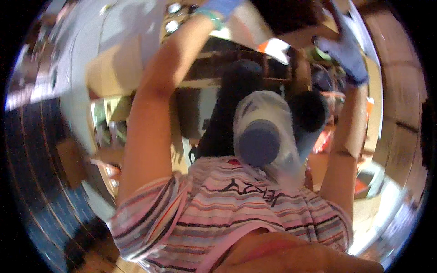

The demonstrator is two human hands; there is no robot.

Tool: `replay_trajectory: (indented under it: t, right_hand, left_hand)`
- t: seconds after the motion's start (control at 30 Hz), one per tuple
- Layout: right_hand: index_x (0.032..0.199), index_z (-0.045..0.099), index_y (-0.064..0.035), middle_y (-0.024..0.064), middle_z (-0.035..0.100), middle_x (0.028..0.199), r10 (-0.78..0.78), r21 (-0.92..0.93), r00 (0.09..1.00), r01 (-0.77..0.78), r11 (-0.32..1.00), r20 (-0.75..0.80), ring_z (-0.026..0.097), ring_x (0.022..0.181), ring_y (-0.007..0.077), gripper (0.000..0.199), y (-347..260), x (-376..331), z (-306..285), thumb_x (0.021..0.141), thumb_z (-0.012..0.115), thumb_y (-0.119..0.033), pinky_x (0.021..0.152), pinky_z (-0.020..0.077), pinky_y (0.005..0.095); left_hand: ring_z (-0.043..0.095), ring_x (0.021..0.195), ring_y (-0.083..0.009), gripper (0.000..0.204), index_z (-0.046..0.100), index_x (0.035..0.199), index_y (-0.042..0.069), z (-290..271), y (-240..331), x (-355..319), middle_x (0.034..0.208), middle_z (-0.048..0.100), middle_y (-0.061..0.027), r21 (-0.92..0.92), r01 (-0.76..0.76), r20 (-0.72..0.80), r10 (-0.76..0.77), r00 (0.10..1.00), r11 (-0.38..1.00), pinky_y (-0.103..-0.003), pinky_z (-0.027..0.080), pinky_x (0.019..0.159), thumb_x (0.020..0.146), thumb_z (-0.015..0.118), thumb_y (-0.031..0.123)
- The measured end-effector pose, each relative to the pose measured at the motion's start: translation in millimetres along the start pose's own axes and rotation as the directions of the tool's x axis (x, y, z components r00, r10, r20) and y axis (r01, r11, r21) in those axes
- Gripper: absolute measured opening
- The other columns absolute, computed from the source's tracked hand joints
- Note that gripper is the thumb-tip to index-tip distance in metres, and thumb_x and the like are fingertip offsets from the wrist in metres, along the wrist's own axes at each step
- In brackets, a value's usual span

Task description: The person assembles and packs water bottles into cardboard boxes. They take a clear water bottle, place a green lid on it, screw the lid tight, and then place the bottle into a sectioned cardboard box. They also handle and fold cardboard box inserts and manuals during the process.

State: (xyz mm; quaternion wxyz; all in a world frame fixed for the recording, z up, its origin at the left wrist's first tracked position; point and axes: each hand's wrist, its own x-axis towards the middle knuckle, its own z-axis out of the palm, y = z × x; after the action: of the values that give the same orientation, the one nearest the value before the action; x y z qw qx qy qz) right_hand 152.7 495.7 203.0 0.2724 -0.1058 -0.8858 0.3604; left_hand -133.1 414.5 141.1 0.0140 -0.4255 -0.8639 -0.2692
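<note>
My left hand (222, 6), in a blue glove, reaches to the top edge of the view, where its fingers are cut off. It is beside a pale, blurred sheet or flap (248, 25). My right hand (347, 54), in a grey-blue glove, is raised at the upper right with thumb and fingers spread apart. It is close to the edge of a brown cardboard box (298, 36), and I cannot tell whether it touches it. Between my knees and chest sits a cloudy clear plastic bag (264, 102) with a round blue-grey disc (259, 143) showing on it.
Open cardboard boxes (114, 68) surround my legs, some with mixed small items inside. Two round silvery pieces (172, 26) lie near my left forearm. Stacked cartons (391, 91) line the right side. A dark slatted surface (36, 150) stretches along the left.
</note>
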Motion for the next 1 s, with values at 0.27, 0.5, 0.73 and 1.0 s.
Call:
replay_trajectory:
  t: [0.27,0.5,0.73,1.0]
  right_hand:
    - [0.119,0.065,-0.0048,0.0026,0.066,0.100,0.535,0.299,0.798,-0.458,0.837,-0.276,0.061,0.083,0.0097,0.040,129,22,-54,0.090,0.067,-0.032,0.070,0.0495,0.0252]
    - [0.123,0.060,-0.0073,0.0009,0.058,0.092,0.623,0.854,0.778,-0.375,0.360,0.079,0.055,0.082,0.0129,0.040,189,-6,10,0.091,0.061,-0.032,0.071,0.0450,0.0261]
    - [0.116,0.063,-0.0006,0.0163,0.065,0.114,0.592,0.828,0.805,-0.309,0.468,-0.034,0.060,0.110,0.0256,0.034,113,-29,72,0.086,0.062,-0.017,0.093,0.0483,0.0388]
    - [0.132,0.045,-0.0098,-0.0009,0.060,0.086,0.651,0.824,0.759,-0.387,0.414,0.030,0.056,0.069,0.0113,0.041,123,-76,37,0.094,0.058,-0.016,0.057,0.0444,0.0212]
  left_hand:
    - [0.046,0.129,-0.0198,0.048,0.044,0.138,0.038,13,10,-91,0.141,0.047,-0.0047,0.271,-0.538,-0.249,0.599,0.761,0.798,-0.052,0.040,0.101,0.091,0.053,0.041]
    - [0.034,0.138,-0.0197,0.064,0.059,0.127,0.022,-1,-9,-109,0.137,0.051,0.0042,0.223,-0.865,0.229,0.839,0.494,0.448,-0.047,0.020,0.114,0.077,0.061,0.062]
    - [0.047,0.120,-0.0310,0.070,0.057,0.122,0.005,11,-5,-97,0.116,0.058,-0.0145,0.082,-0.808,-0.001,0.811,0.585,0.583,-0.051,0.023,0.111,0.078,0.060,0.060]
    - [0.043,0.131,-0.0324,0.072,0.037,0.146,0.021,23,46,-96,0.135,0.055,-0.0116,0.104,-0.896,0.503,0.754,0.422,0.432,-0.053,0.021,0.111,0.083,0.055,0.051]
